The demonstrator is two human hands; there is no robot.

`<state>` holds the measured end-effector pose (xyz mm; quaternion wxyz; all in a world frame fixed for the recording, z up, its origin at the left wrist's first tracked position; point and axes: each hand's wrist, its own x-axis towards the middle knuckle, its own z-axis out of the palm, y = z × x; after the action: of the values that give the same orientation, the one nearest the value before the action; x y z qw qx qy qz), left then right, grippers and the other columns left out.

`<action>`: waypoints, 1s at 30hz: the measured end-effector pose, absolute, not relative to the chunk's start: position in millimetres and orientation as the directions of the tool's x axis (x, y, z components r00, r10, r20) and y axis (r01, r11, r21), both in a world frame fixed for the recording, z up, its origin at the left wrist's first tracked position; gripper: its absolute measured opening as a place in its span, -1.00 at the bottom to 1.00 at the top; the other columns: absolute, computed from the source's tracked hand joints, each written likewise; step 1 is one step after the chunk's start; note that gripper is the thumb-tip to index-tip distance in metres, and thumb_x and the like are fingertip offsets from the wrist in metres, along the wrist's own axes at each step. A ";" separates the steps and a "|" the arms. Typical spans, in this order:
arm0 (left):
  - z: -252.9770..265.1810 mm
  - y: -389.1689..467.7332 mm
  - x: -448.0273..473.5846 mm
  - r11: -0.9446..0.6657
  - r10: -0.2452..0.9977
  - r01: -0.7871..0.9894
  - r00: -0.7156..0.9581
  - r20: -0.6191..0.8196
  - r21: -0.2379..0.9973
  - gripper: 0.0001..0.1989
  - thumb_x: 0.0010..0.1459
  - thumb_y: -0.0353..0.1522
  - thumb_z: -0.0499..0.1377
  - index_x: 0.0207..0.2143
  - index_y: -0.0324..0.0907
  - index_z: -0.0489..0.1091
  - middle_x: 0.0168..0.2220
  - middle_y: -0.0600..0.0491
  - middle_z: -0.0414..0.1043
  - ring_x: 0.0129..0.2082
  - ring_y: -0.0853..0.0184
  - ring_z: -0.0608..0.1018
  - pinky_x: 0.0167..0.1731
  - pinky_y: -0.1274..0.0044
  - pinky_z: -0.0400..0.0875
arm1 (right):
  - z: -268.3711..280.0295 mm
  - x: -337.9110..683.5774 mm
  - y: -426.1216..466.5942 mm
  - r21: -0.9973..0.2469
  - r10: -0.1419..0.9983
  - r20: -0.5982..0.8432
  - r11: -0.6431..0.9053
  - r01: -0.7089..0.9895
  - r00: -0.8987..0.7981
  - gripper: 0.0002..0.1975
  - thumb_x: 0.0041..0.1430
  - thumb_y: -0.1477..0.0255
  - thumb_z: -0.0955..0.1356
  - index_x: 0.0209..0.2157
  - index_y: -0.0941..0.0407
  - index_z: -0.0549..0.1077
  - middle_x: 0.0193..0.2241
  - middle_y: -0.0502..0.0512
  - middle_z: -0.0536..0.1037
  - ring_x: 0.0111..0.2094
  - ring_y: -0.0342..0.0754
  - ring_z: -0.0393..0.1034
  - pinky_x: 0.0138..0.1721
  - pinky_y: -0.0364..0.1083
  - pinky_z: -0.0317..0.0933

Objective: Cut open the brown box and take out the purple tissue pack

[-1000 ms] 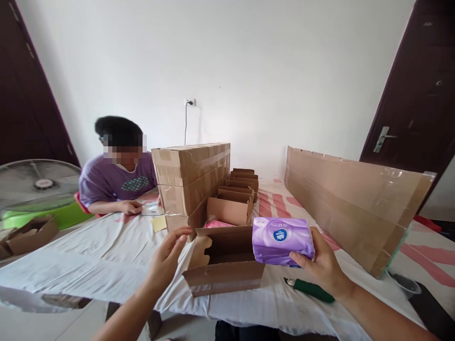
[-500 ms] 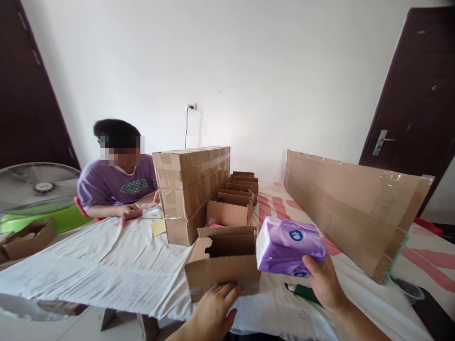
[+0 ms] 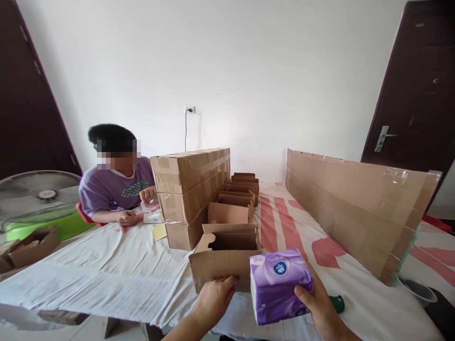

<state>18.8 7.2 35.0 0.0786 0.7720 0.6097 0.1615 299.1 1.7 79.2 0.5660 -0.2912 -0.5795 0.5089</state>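
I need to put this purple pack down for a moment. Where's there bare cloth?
Free: white cloth left of the open carton; striped cloth between carton row and leaning cardboard sheet. Crowded: stacked boxes.

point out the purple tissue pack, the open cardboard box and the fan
purple tissue pack [image 3: 279,289], head view, middle of its front face
open cardboard box [image 3: 220,265], head view, its near front wall
fan [image 3: 39,194], head view, the hub of its grille

We note a purple tissue pack [image 3: 279,286] with a blue-white emblem, lower centre; brown cardboard box [image 3: 223,258]; white worktop cloth [image 3: 106,274] with pink stripes at right.
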 end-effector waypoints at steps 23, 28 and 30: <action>39.3 64.0 -3.8 -0.200 0.975 0.922 0.153 0.162 0.331 -0.78 0.22 -0.40 0.06 -0.16 0.01 0.45 -0.14 0.14 0.61 -0.17 0.28 0.62 -0.23 0.54 0.38 | -17.9 250.4 2.8 -0.952 0.934 0.169 0.072 -0.298 -0.315 -0.50 -0.10 -0.02 0.47 -0.28 0.04 0.39 -0.36 0.03 0.52 -0.29 0.04 0.48 -0.16 0.02 0.31; 37.5 78.4 -10.5 -0.170 0.978 0.924 0.116 0.173 0.343 -0.80 0.24 -0.38 0.05 -0.18 -0.01 0.45 -0.16 0.13 0.61 -0.17 0.29 0.61 -0.22 0.55 0.36 | -26.3 246.9 4.4 -0.949 0.937 0.154 0.052 -0.312 -0.313 -0.50 -0.11 0.00 0.49 -0.30 0.06 0.35 -0.40 0.00 0.51 -0.31 0.03 0.48 -0.20 0.00 0.29; 36.5 84.7 -13.0 -0.152 0.980 0.922 0.095 0.173 0.356 -0.81 0.24 -0.37 0.05 -0.19 -0.02 0.45 -0.16 0.11 0.61 -0.16 0.28 0.61 -0.20 0.54 0.35 | -28.9 245.9 5.2 -0.947 0.938 0.147 0.042 -0.319 -0.314 -0.50 -0.11 0.03 0.50 -0.29 0.06 0.35 -0.38 0.02 0.52 -0.30 0.03 0.47 -0.21 -0.03 0.27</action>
<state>-13.0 84.7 36.5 0.0785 0.7357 0.6464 0.1863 245.9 5.2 -28.9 0.5034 -0.2992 -0.5172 0.6242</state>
